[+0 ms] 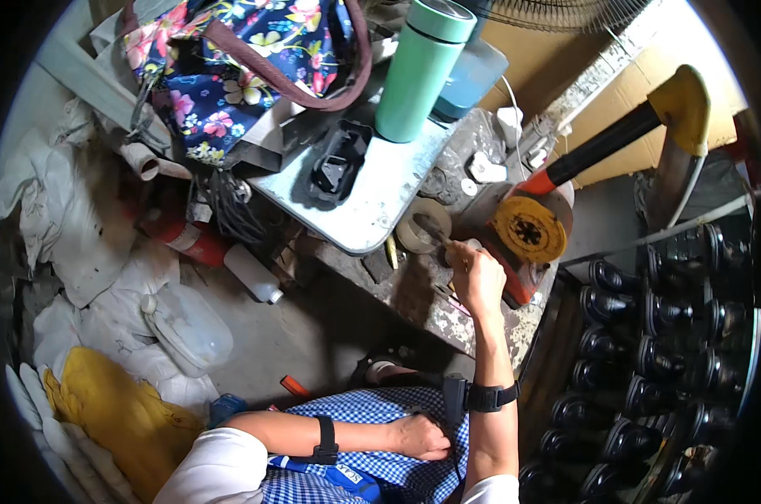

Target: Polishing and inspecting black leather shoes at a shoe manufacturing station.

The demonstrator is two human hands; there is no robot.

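Note:
My right hand (479, 279) reaches over a cluttered worktop (460, 332), its fingers pinched on a thin stick-like tool (441, 238). The tool's far end dips into a small round pale pot (414, 228); its tip is hard to make out. Close to the right of this hand is an orange-red device with a round yellow disc (527, 231). My left hand (420, 437) lies closed in my lap, on a blue-and-white checked apron (389, 403). Whatever its fingers hold, if anything, is hidden.
A green flask (422, 71) and a black plastic tray (340, 164) stand on a pale board. Behind lies a floral bag (229, 76). A black-handled yellow tool (624, 134) rises at right, above racks of black shoes (641, 361). Bottles and a yellow cloth (116, 420) lie left.

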